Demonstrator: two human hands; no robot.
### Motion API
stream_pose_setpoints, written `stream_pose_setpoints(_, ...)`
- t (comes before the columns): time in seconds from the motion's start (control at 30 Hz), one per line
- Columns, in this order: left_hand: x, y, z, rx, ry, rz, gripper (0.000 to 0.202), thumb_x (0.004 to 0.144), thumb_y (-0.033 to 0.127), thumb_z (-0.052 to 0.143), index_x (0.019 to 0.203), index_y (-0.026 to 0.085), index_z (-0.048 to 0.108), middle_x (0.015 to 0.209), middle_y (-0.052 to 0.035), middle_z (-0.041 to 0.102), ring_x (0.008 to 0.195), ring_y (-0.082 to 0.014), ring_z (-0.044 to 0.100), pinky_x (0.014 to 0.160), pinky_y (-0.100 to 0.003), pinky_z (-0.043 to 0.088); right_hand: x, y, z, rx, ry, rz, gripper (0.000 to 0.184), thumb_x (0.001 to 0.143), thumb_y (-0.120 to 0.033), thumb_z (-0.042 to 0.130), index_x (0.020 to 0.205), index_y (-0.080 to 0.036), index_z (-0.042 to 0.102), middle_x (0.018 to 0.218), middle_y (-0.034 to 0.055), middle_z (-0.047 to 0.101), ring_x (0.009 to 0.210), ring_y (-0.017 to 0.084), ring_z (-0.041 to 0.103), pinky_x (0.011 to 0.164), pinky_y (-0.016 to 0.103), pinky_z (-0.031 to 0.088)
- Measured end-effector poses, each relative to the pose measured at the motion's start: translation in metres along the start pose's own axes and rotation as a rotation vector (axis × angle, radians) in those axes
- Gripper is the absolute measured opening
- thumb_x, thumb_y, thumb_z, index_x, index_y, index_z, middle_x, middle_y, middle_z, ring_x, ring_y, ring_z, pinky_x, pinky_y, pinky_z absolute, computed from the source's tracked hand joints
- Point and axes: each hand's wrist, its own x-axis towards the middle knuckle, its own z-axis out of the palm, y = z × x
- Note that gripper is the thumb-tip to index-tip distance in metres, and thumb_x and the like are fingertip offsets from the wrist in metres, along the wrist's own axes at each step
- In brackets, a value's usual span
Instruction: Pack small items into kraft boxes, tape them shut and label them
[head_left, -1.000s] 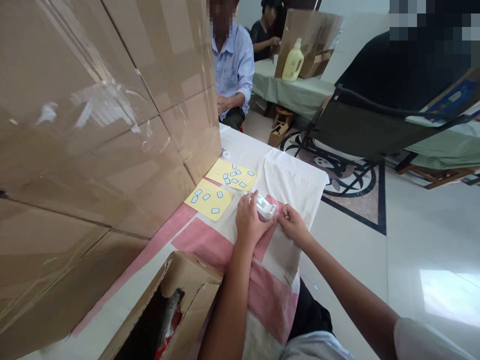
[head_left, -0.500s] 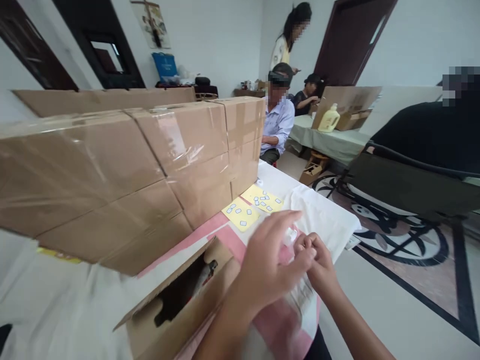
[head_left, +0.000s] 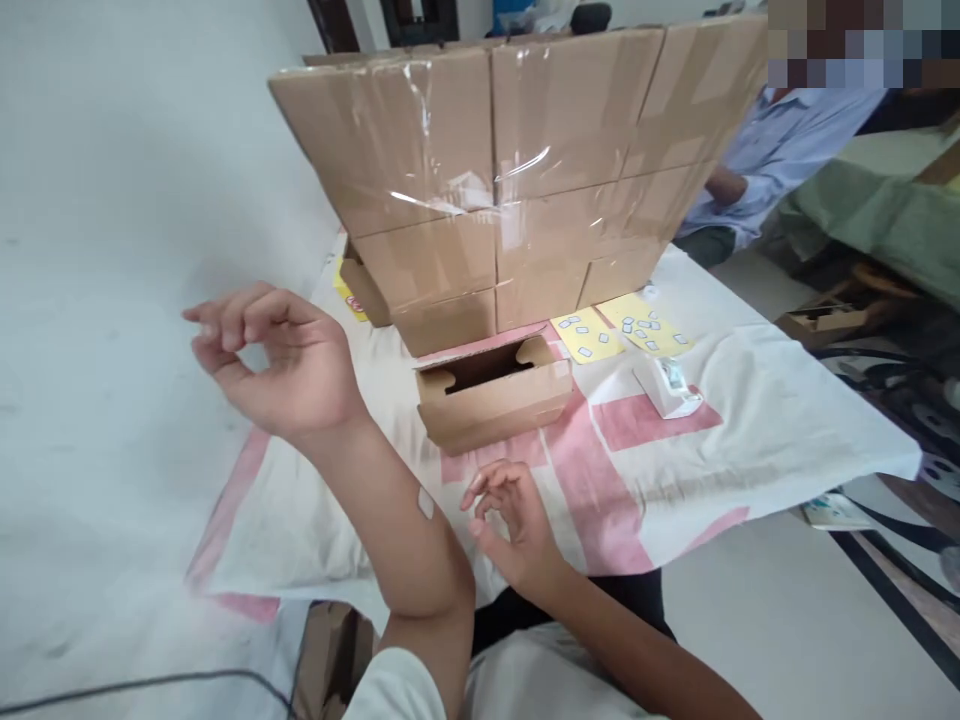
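Observation:
My left hand (head_left: 279, 352) is raised over the left side of the table, fingers loosely curled and apart, holding nothing. A small white sticker (head_left: 425, 502) sits on my left forearm. My right hand (head_left: 511, 520) hovers just right of that forearm near the table's front edge, fingers bent and spread, empty. A small white device (head_left: 670, 388) lies alone on the pink-and-white cloth (head_left: 787, 430), right of both hands. Two yellow sheets (head_left: 586, 336) with several small blue-edged stickers lie behind it.
An open brown carton (head_left: 491, 395) stands mid-table in front of a tall wall of taped cardboard boxes (head_left: 525, 170). A person in a light blue shirt (head_left: 787, 140) sits at the far right beside a green-covered table (head_left: 885, 220). Another carton (head_left: 330, 660) is under the table's front edge.
Both hands have let go of the white device, which now lies on the cloth. My left arm has lifted to the left, my right hand has drawn back, and the view has swung left.

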Motion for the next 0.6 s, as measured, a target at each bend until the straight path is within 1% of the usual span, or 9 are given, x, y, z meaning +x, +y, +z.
stream_pose_setpoints(0.03,0.0,0.003,-0.007,0.054,0.009,0.071,0.037,0.107,0.017,0.016,0.085,0.027,0.044,0.062,0.008,0.048,0.066,-0.0042,0.061,0.08,-0.015,0.051,-0.004,0.003,0.008,-0.012,-0.039,0.003,0.031,0.091,-0.017,0.064,0.111,-0.03,0.045,0.111,0.0043,0.051,0.095,0.018,0.065,0.071,0.03,0.049)
stream_pose_setpoints(0.1,-0.003,0.007,-0.016,0.021,-0.008,0.102,0.029,0.105,0.018,0.025,0.087,0.027,0.045,0.062,0.0084,0.048,0.065,-0.0044,0.06,0.08,-0.014,0.05,-0.008,0.004,0.019,-0.05,-0.093,-0.014,0.037,0.089,-0.014,0.064,0.114,-0.03,0.044,0.122,0.007,0.049,0.105,0.021,0.067,0.079,0.034,0.052)
stream_pose_setpoints(0.17,-0.008,0.009,-0.021,-0.153,-0.051,0.036,0.019,0.103,0.019,0.034,0.09,0.025,0.046,0.063,0.0101,0.051,0.064,-0.0014,0.059,0.077,-0.01,0.049,-0.006,-0.001,0.026,-0.11,-0.111,-0.077,0.04,0.087,-0.01,0.064,0.115,-0.03,0.044,0.127,0.0077,0.048,0.109,0.022,0.067,0.088,0.039,0.053)
stream_pose_setpoints(0.23,-0.014,0.008,-0.022,-0.336,-0.098,-0.05,0.008,0.097,0.019,0.047,0.091,0.024,0.047,0.065,0.0117,0.055,0.062,0.0011,0.059,0.072,-0.007,0.047,-0.004,-0.008,0.031,-0.198,-0.116,-0.175,0.042,0.085,-0.006,0.063,0.114,-0.03,0.043,0.125,0.0075,0.051,0.109,0.022,0.067,0.095,0.043,0.053)
stream_pose_setpoints(0.37,-0.018,0.005,-0.027,-0.562,-0.174,-0.197,0.015,0.086,0.019,0.063,0.089,0.023,0.049,0.065,0.0126,0.059,0.058,0.0003,0.058,0.061,-0.008,0.047,-0.004,-0.013,0.038,-0.401,-0.103,-0.351,0.044,0.082,-0.001,0.059,0.113,-0.028,0.044,0.117,0.0082,0.057,0.111,0.022,0.062,0.094,0.04,0.053)
stream_pose_setpoints(0.4,-0.019,0.004,-0.028,-0.625,-0.159,-0.235,0.015,0.086,0.022,0.064,0.087,0.023,0.05,0.063,0.0122,0.058,0.056,-0.0006,0.057,0.058,-0.009,0.046,-0.006,-0.012,0.04,-0.425,-0.097,-0.358,0.044,0.081,-0.001,0.058,0.113,-0.028,0.044,0.116,0.0083,0.057,0.111,0.022,0.061,0.093,0.039,0.053)
stream_pose_setpoints(0.47,-0.023,0.003,-0.029,-0.756,-0.069,-0.29,0.016,0.086,0.031,0.064,0.083,0.023,0.051,0.059,0.0117,0.054,0.05,-0.0026,0.054,0.051,-0.013,0.045,-0.008,-0.009,0.041,-0.409,-0.07,-0.307,0.044,0.078,-0.001,0.058,0.111,-0.027,0.045,0.113,0.0076,0.056,0.106,0.021,0.06,0.09,0.038,0.052)
stream_pose_setpoints(0.53,-0.029,0.001,-0.026,-0.826,0.066,-0.36,0.023,0.092,0.042,0.055,0.081,0.023,0.051,0.057,0.0113,0.05,0.047,-0.0044,0.05,0.048,-0.017,0.042,-0.009,-0.005,0.041,-0.337,-0.024,-0.208,0.042,0.075,-0.002,0.058,0.106,-0.026,0.045,0.108,0.0059,0.053,0.1,0.02,0.058,0.086,0.036,0.051)
stream_pose_setpoints(0.6,-0.039,-0.003,-0.02,-0.838,0.169,-0.445,0.032,0.097,0.048,0.042,0.079,0.023,0.05,0.058,0.0103,0.047,0.048,-0.0062,0.047,0.047,-0.02,0.04,-0.011,-0.003,0.039,-0.26,0.012,-0.12,0.04,0.074,-0.002,0.057,0.103,-0.027,0.045,0.105,0.0045,0.051,0.093,0.019,0.056,0.081,0.035,0.05)
